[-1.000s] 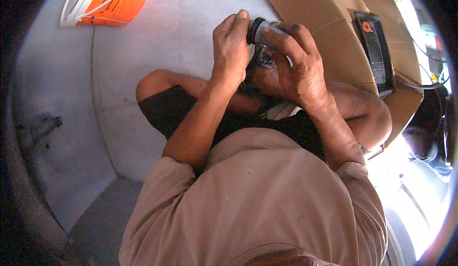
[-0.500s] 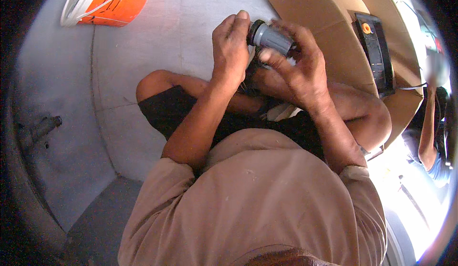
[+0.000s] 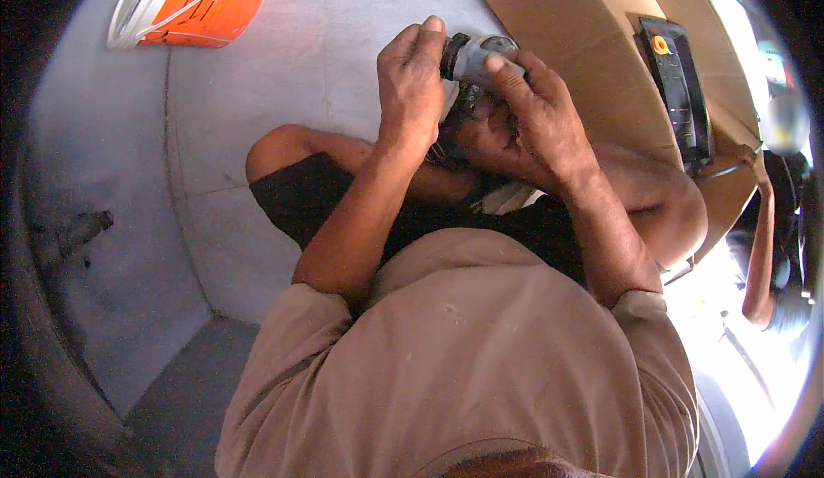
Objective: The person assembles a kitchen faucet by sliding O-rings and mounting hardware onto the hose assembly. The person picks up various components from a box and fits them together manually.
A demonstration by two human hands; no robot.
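A grey plastic pipe fitting (image 3: pixel 475 63) with a black ring (image 3: pixel 454 56) at its left end is held up in front of my crossed legs. My left hand (image 3: pixel 414 83) is closed around the black-ring end, thumb pointing up. From the right, my right hand (image 3: pixel 549 117) grips the grey body, its thumb pressed on the side nearest me. The round far-right end of the fitting shows above that thumb. Below the fitting, between my hands, is a dark, speckled thing (image 3: pixel 468 100) that I cannot make out.
An orange bucket (image 3: pixel 215 6) with a white rim lies tilted at the far left. To the right stands an open cardboard box (image 3: pixel 592 57) with a black tray (image 3: pixel 678 92) bearing an orange ring. Beyond it, another person's arm (image 3: pixel 760 246) reaches toward the box. A pipe-like fixture (image 3: pixel 77 229) is at left.
My right hand's blurred, spread fingers have settled into a grip on the grey body. The fitting has tilted, turning its right end upward. The other person's hand has come to the box's edge.
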